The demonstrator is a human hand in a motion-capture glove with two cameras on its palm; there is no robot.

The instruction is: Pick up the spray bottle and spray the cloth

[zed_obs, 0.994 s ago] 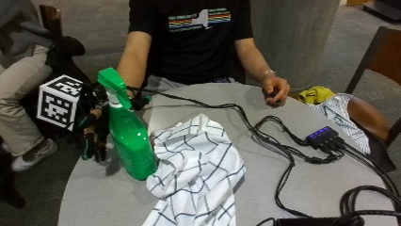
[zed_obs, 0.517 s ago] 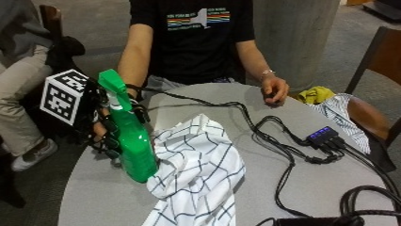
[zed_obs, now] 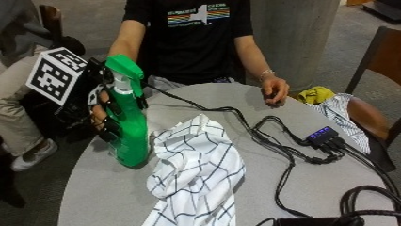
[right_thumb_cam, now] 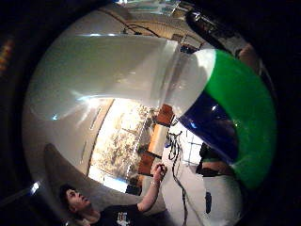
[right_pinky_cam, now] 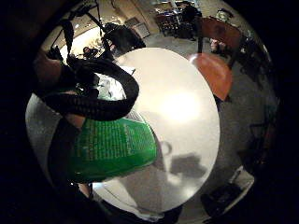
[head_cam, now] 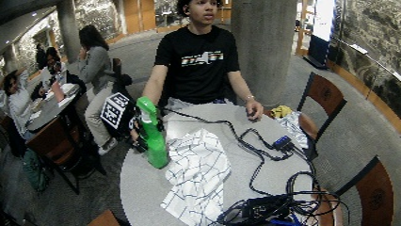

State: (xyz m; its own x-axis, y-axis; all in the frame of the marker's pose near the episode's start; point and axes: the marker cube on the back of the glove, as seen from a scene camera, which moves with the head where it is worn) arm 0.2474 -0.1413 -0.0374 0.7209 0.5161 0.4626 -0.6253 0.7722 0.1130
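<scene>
Beside cloth (zed_obs: pixel 197 169), upright spray bottle (zed_obs: pixel 128 125), nozzle clothward

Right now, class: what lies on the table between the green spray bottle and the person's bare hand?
In the outside view, a black cable runs between the spray bottle and the bare hand; otherwise bare tabletop.

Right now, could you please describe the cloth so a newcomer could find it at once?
On the round grey table, just beside the green spray bottle that the gloved right hand grips, lies a crumpled cloth. It alone is white with thin dark checks.
</scene>
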